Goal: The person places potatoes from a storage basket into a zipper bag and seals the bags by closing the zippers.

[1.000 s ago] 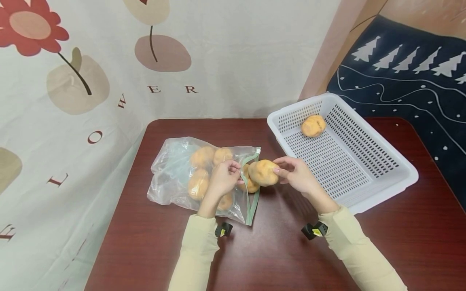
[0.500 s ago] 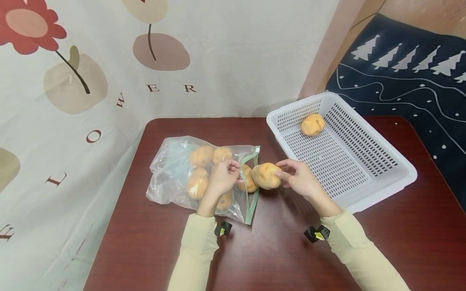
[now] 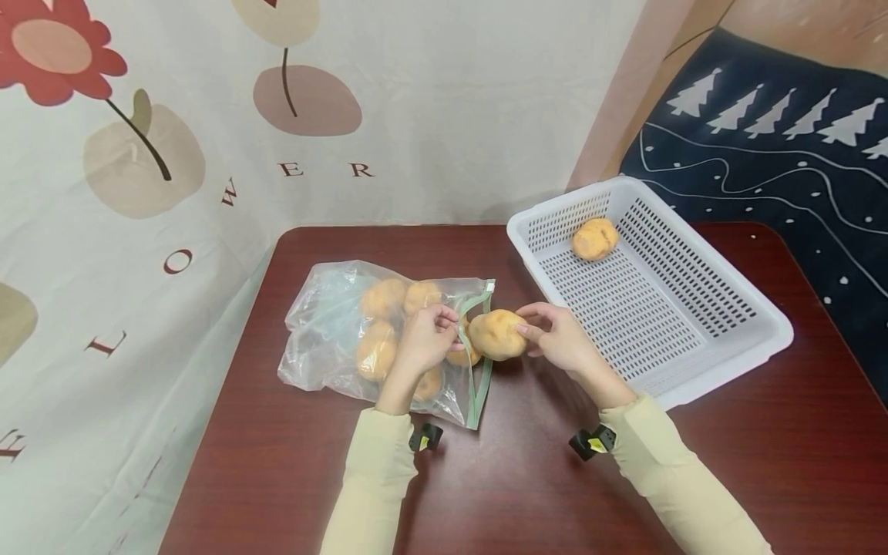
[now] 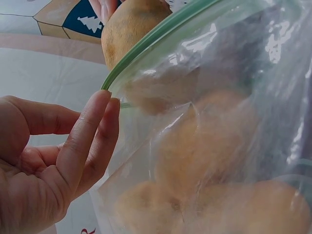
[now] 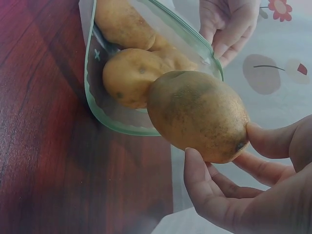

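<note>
A clear zip-lock bag (image 3: 326, 308) with a green zip edge lies on the table, several potatoes (image 3: 378, 351) inside it. My left hand (image 3: 426, 337) pinches the rim of its open mouth; in the left wrist view, the fingertips (image 4: 105, 97) meet at the green strip. Just at that mouth, my right hand (image 3: 562, 337) holds one potato (image 3: 498, 334) by its end between thumb and fingers. The right wrist view shows this held potato (image 5: 195, 114) in front of another potato (image 5: 129, 78) inside the opening. The bag's mouth faces right.
To the right stands a white slotted plastic basket (image 3: 721, 277) with a single potato (image 3: 594, 239) near its back left corner. Everything rests on a dark red-brown table (image 3: 499, 486). Behind hangs a flower-printed cloth (image 3: 451, 116).
My right hand shifted the potato slightly right, away from the bag's mouth, then back left against it. The left hand and the bag stay in place.
</note>
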Action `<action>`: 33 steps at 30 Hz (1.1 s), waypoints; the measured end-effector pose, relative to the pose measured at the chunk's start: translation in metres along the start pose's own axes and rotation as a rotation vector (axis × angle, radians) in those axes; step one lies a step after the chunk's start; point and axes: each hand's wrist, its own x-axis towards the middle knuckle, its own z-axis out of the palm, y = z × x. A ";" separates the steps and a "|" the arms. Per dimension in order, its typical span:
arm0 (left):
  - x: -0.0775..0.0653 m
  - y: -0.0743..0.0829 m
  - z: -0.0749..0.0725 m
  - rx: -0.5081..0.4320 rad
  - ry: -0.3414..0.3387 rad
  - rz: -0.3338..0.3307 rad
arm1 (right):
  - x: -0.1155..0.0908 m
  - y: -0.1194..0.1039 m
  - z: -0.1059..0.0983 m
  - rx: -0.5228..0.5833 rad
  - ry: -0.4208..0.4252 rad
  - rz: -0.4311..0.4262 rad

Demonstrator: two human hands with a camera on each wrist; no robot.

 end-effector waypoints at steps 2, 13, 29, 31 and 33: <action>0.000 0.000 0.001 -0.007 -0.001 -0.001 | 0.001 0.001 0.001 0.008 0.004 0.005; 0.000 0.000 0.003 -0.017 -0.018 0.010 | 0.010 0.006 0.008 0.108 -0.015 0.037; 0.002 0.001 0.004 -0.015 -0.011 0.010 | 0.019 0.007 0.017 0.172 -0.033 0.074; 0.002 0.001 0.004 -0.009 -0.011 0.013 | 0.021 0.007 0.018 0.186 -0.033 0.081; 0.002 0.002 0.005 -0.004 -0.009 0.015 | 0.022 0.008 0.018 0.196 -0.033 0.084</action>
